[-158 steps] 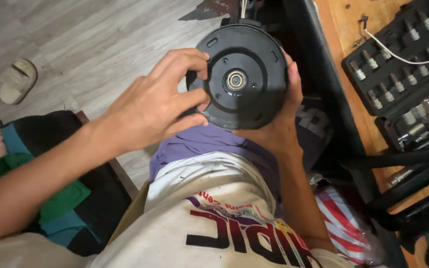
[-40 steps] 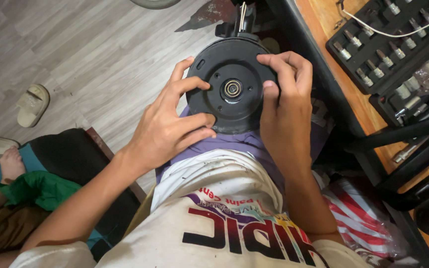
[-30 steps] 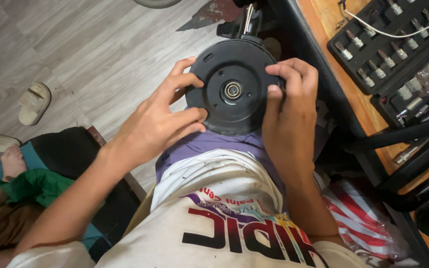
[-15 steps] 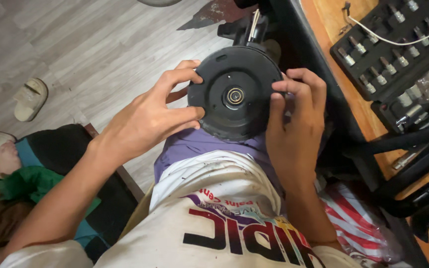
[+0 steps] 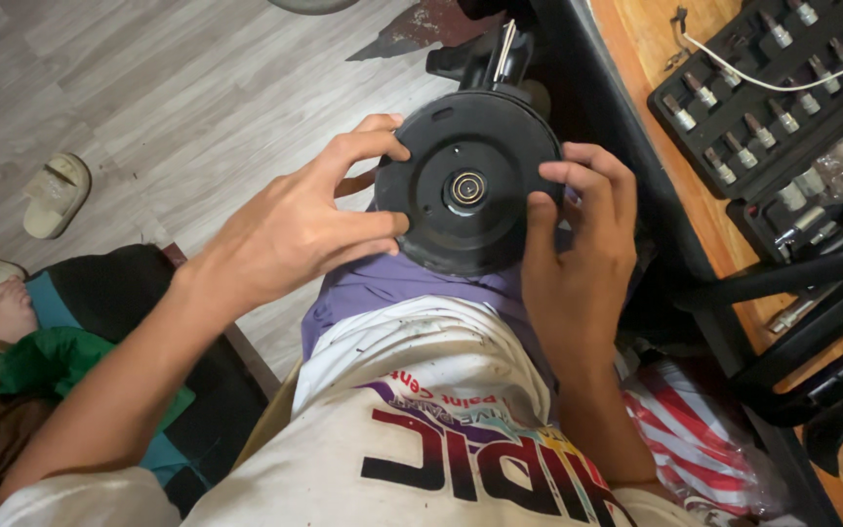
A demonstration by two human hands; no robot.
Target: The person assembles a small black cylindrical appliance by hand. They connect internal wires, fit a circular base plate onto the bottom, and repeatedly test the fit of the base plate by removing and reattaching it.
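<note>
A round black disc-shaped part (image 5: 468, 181) with a small metal hub (image 5: 467, 187) in its middle rests flat side up on my lap, over purple shorts. My left hand (image 5: 300, 226) grips its left rim, thumb and fingers spread across the edge. My right hand (image 5: 578, 249) holds the right rim, with the fingertips pressed on the face near the edge. Behind the disc, a dark object with a metal rod (image 5: 502, 51) sticks out.
A wooden table (image 5: 651, 54) on the right carries a black socket set tray (image 5: 768, 88) and a white cable (image 5: 782, 66). Black chair arms (image 5: 812, 322) stand at the right. Sandals (image 5: 54, 193) lie on the wooden floor at the left, near another person's foot (image 5: 7, 310).
My right hand has come from behind the disc to its front right rim. The disc has stayed on my lap, shifting only slightly between the hands.
</note>
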